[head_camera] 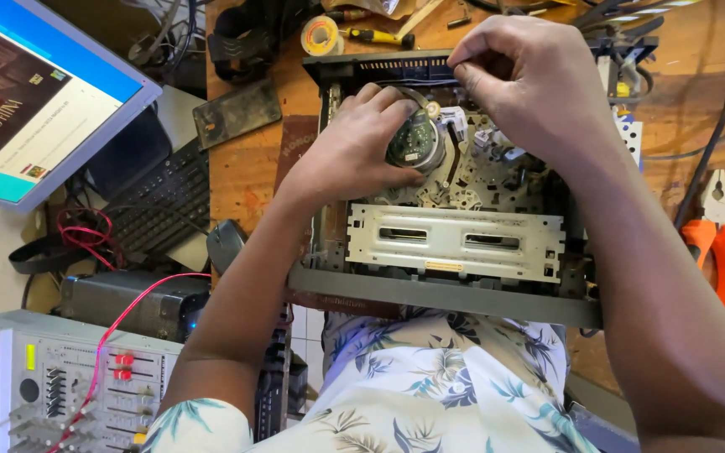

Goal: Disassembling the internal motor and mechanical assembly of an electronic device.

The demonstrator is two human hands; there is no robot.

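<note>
Opened grey tape-deck chassis [451, 294], centre of frame on the wooden tabletop [245, 168]. Left hand [354, 151] curled around the round head drum [415, 143] at its middle; right hand [530, 80], fingers pinched narrow, at the mechanism's upper edge, what it pinches not discernible. Orange-handled pliers [719, 243] at right; yellow-handled screwdriver [375, 36] and tape roll [322, 35] at top.

An electronics repair workshop is shown. An opened tape deck [455, 226] is laid on a cluttered wooden worktop [245, 168], with orange-handled pliers [719, 243], a screwdriver [379, 37] and solder wire [322, 35] scattered around. A test instrument [52, 386] with red leads [119, 323] is placed beside it.
</note>
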